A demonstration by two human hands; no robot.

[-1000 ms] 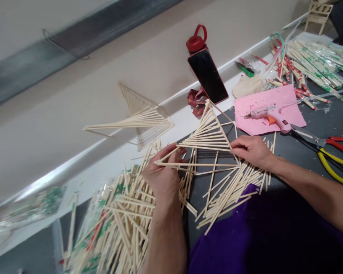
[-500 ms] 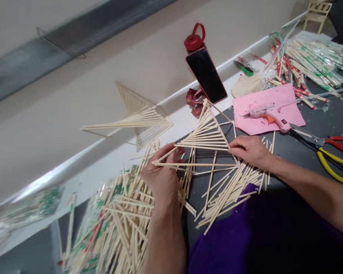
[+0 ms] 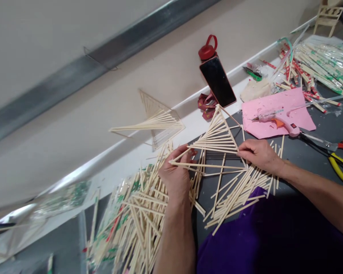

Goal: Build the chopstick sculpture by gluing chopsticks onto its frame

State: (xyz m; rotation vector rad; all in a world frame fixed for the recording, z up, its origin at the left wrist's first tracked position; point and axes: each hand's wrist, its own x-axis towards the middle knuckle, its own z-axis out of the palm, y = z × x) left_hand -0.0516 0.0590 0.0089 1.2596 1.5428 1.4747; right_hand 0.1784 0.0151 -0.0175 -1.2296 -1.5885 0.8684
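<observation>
Both my hands hold a frame of thin wooden sticks (image 3: pixel 218 134), its fanned row of sticks making a twisted, ribbed triangle. My left hand (image 3: pixel 177 167) is closed round the frame's left corner, fingers partly behind it. The fingertips of my right hand (image 3: pixel 255 154) pinch its right edge, at the end of the lowest rib. Loose sticks (image 3: pixel 240 198) lie below the frame, near my right hand. A bigger heap of sticks (image 3: pixel 143 213) lies beside my left forearm, some of it over plastic wrappers.
A similar stick frame (image 3: pixel 162 123) leans by the wall. A pink glue gun (image 3: pixel 277 121) rests on pink paper (image 3: pixel 305 110). Pliers with red and yellow handles (image 3: pixel 337 163) lie at right. A phone (image 3: pixel 218 82) leans against a red-capped bottle (image 3: pixel 207 52). Wrapped chopsticks (image 3: pixel 326 62) pile up far right.
My view has shifted, so the whole scene sits further right and slightly lower. Both hands keep their hold on the stick frame, with no clear change in grip.
</observation>
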